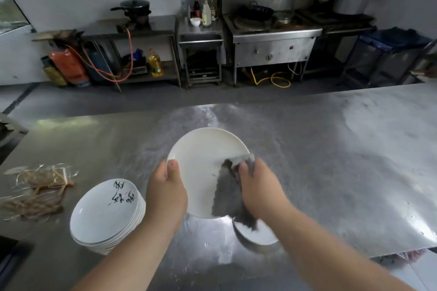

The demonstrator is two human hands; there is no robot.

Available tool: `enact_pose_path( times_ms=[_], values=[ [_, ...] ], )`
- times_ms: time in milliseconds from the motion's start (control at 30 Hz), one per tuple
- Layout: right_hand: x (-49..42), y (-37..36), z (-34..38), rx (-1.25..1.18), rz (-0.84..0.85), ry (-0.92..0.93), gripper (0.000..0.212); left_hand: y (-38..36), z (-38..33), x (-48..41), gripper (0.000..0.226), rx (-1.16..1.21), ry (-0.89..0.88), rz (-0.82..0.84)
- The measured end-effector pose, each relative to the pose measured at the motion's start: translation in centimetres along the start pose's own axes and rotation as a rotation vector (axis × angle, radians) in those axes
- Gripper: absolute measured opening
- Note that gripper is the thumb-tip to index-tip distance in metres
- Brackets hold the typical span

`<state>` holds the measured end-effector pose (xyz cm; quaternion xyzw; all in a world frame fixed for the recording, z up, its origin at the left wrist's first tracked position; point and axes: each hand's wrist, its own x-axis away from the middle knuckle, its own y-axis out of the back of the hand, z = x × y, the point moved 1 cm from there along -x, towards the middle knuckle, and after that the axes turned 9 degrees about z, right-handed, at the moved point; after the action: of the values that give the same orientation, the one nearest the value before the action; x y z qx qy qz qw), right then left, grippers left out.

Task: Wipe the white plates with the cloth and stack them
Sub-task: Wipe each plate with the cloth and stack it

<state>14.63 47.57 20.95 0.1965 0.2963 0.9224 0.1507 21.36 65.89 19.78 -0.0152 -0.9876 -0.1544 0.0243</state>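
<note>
We hold one round white ceramic plate [203,168] tilted above the brushed steel table [331,160], our left hand [165,186] pinching its rim at nine o'clock, our right hand [257,184] bunched around the one dark grey cloth [229,196] pressed to its four o'clock. To wipe well, we judge, the left should steady the rim while the cloth sweeps centre to edge. Outward we count one stack of black-marked white plates [106,215] at seven o'clock, rims too blurred to number, and one low-lying white plate [257,235] at five, partly hidden.

Lower plate [256,235] ~half hidden behind blurry cloth [227,196].
</note>
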Motion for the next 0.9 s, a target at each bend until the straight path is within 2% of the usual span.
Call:
enact_pose_path(
  times_ms=[67, 133, 233, 333, 433, 500, 600, 667, 767, 833, 900],
  values=[
    [-2.4, 2.6, 1.7, 0.116, -0.014, 0.141, 0.033, -0.1, -0.2, 0.1, 0.031, -0.027, -0.033, 0.046],
    [-3.5, 4.1, 2.8, 0.108, -0.049, 0.235, 0.030, -0.5, -0.8, 0.3, 0.030, 0.019, -0.029, 0.022],
    [-1.6, 1.1, 1.6, -0.188, -0.123, 0.129, 0.023, -1.2, -1.7, 0.5, 0.031, 0.129, 0.003, -0.110],
    [1.1, -2.3, -0.6, -0.338, -0.083, -0.029, 0.024, -1.5, -1.4, 0.8, 0.030, 0.164, -0.004, -0.075],
    [-1.9, 1.1, -0.4, -0.147, -0.088, 0.077, 0.024, -1.1, -0.4, 0.7, 0.022, 0.222, 0.041, 0.075],
    [-3.8, 4.4, 1.2, 0.001, -0.011, 0.220, 0.022, -0.4, -0.3, 0.1, 0.030, 0.229, 0.075, 0.177],
    [-5.0, 6.3, 2.7, 0.174, 0.115, 0.300, 0.022, 0.0, -0.7, -0.5, 0.037, 0.206, 0.098, 0.269],
    [-4.2, 5.3, 2.8, 0.209, 0.047, 0.274, 0.026, -0.2, -0.7, -0.4, 0.033, 0.182, 0.093, 0.199],
    [-0.1, 0.8, 0.7, -0.074, -0.109, 0.128, 0.026, -0.9, -0.4, 0.4, 0.027, 0.185, 0.122, 0.001],
    [2.9, -2.8, -0.7, -0.221, -0.042, 0.016, 0.026, -1.3, 0.3, 0.8, 0.019, 0.170, 0.125, -0.081],
    [2.7, -3.4, -1.3, -0.166, 0.034, -0.040, 0.029, -1.5, 1.1, 1.1, 0.017, 0.132, 0.128, -0.104]
  ],
)
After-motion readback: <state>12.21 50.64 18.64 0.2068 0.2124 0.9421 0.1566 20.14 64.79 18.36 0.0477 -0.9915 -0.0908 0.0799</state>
